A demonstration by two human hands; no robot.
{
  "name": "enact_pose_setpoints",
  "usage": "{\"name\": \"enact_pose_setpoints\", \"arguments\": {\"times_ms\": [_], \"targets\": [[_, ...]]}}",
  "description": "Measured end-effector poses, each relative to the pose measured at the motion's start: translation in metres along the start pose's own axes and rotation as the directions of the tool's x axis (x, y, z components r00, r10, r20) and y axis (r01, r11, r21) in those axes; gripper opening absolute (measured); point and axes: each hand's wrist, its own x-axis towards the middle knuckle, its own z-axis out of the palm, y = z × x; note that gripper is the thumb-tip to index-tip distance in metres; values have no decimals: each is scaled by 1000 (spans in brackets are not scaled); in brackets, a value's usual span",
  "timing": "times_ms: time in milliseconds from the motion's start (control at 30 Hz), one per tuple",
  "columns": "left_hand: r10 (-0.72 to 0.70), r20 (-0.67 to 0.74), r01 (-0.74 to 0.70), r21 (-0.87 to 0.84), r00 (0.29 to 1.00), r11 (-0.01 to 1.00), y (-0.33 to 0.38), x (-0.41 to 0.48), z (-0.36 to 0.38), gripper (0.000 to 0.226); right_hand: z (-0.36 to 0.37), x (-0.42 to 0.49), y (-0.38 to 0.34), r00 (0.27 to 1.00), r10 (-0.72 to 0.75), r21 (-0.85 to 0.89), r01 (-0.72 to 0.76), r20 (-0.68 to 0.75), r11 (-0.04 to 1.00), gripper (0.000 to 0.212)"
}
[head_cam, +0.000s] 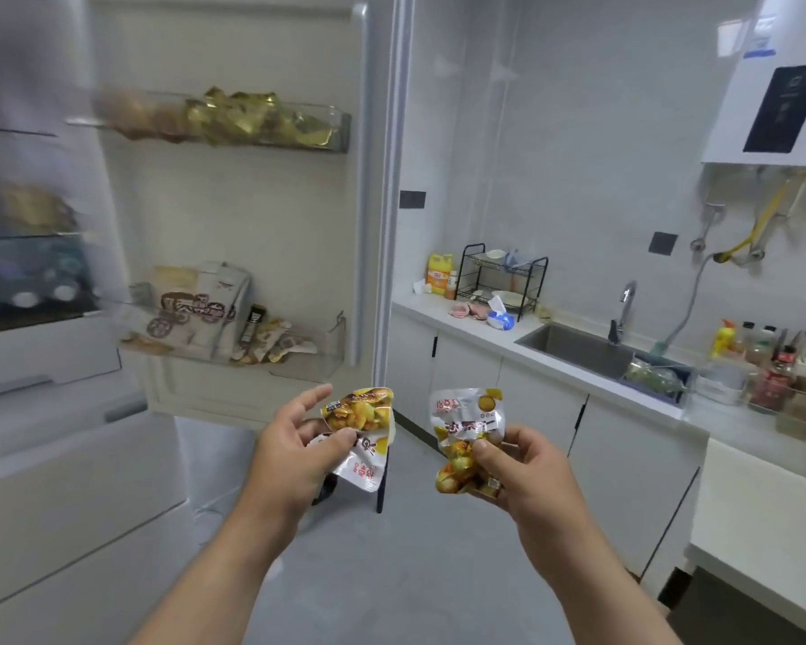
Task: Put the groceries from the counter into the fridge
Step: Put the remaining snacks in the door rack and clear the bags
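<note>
My left hand (294, 451) pinches two small yellow-and-white snack packets (361, 435), one overlapping the other, at chest height. My right hand (522, 467) grips a third matching snack packet (468, 439) between thumb and fingers. Both hands are held in front of the open fridge door (261, 216). Its upper door shelf (252, 123) holds gold foil packets, and its lower door shelf (233, 337) holds paper bags and small packets. The fridge interior (29, 253) on the left is blurred.
A white counter (499, 332) runs along the right wall with a sink (578, 349), tap, black dish rack (503, 277), bottles and jars. A nearer counter corner (764, 519) juts in at lower right. Grey floor lies below my hands, and white fridge drawers sit at lower left.
</note>
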Motion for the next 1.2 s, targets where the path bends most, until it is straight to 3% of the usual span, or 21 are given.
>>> {"name": "enact_pose_setpoints", "arguments": {"times_ms": [333, 667, 833, 1000, 1200], "targets": [[101, -44, -98, 77, 994, 992, 19, 105, -89, 44, 114, 77, -34, 991, -50, -55, 57, 120, 997, 13], [187, -70, -169, 210, 980, 963, 44, 214, -140, 39, 184, 151, -49, 998, -59, 7, 58, 34, 998, 19], [220, -24, -192, 401, 975, 896, 51, 249, -147, 36, 208, 173, -55, 997, -72, 37, 70, 35, 997, 32], [219, 12, -184, 586, 976, 789, 49, 261, -149, 36, 226, 189, -52, 993, -112, -49, 113, 21, 992, 51], [216, 17, -160, 732, 976, 663, 46, 267, -151, 33, 238, 201, -52, 991, -121, -134, 129, 65, 983, 38]]}}
